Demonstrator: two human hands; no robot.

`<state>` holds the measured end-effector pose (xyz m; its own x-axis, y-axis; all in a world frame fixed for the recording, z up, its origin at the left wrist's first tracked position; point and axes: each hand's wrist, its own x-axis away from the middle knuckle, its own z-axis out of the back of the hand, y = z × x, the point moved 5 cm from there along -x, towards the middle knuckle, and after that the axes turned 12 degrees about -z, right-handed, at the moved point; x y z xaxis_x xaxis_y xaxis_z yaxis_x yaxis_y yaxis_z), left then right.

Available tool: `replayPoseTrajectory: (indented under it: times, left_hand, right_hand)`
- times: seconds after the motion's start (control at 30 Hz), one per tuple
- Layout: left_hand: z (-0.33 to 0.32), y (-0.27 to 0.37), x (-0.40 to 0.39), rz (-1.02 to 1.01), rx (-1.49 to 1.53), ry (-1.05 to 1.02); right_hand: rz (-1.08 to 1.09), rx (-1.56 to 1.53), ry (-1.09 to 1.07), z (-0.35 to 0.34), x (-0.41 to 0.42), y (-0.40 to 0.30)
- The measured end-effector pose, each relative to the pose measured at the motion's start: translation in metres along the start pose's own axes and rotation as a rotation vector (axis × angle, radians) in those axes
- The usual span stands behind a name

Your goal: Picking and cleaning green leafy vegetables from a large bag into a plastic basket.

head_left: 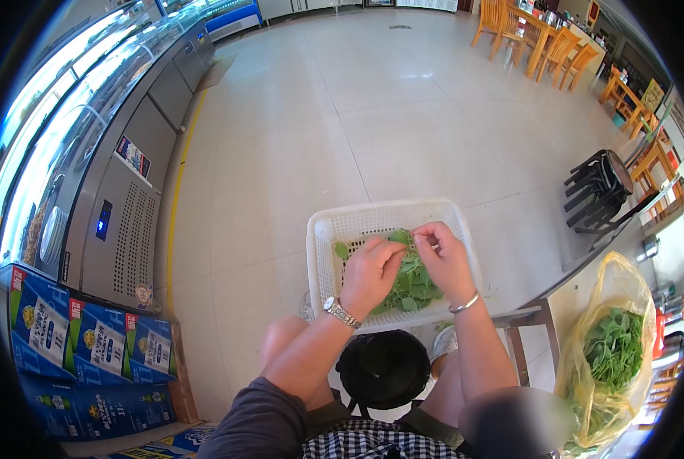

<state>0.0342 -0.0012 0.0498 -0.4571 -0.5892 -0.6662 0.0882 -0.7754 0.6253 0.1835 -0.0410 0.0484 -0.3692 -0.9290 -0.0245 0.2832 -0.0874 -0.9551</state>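
My left hand (374,269), with a metal watch at the wrist, is over a white perforated plastic basket (314,275). My right hand (442,259), wearing a metal bangle, is close beside it. Both sets of fingertips pinch together at a small leafy sprig (400,236); the fingers partly hide its stem. Beneath the hands, a loose heap of green leafy stems (412,287) lies in the basket. One separate leaf (341,250) rests toward the basket's left side. Between my knees stands a round black bucket (353,387), its inside dark with a little greenery visible.
At the right, a yellow plastic bag (606,275) holds more leafy greens (614,347). Stacked black stools (600,183) stand beyond it. A refrigerated display counter (127,229) and blue printed cartons (98,344) line the left. Wooden chairs (560,49) are at the far right.
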Motion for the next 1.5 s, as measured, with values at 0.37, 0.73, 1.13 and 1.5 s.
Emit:
replayPoseTrajectory:
  times: [0.37,0.73,1.13,1.5]
  left_hand:
    - [-0.005,-0.010,0.007,0.183,0.266,0.022]
    - [-0.011,-0.022,0.010,0.582,0.709,-0.126]
    - [-0.010,-0.022,0.008,0.573,0.566,-0.234]
    - [0.006,-0.053,0.016,0.907,1.137,0.114]
  right_hand:
    - [-0.359,-0.470,-0.298,-0.009,-0.004,0.026]
    - [-0.256,-0.660,-0.316,-0.011,0.003,0.008]
    - [-0.143,-0.369,-0.182,-0.005,0.005,0.004]
    - [0.030,0.233,0.093,0.033,-0.018,0.030]
